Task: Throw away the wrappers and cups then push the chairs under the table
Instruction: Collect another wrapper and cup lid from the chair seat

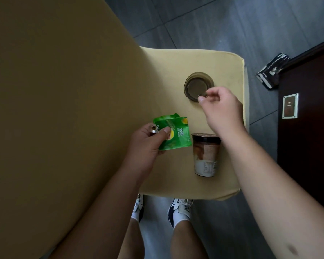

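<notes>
Now my left hand (148,141) fingers clamp a green foil wrapper (173,134), while my right hand (223,109) fingers pinch the rim of a brown translucent plastic cup (197,85).

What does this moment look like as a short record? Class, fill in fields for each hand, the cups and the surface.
left hand: grips green wrapper plus a small silvery scrap
right hand: fingertips pinch rim of glass cup
paper cup: upright, untouched, nearer the person than the glass cup
surface: pale yellow cushion
floor: dark tiles
</notes>
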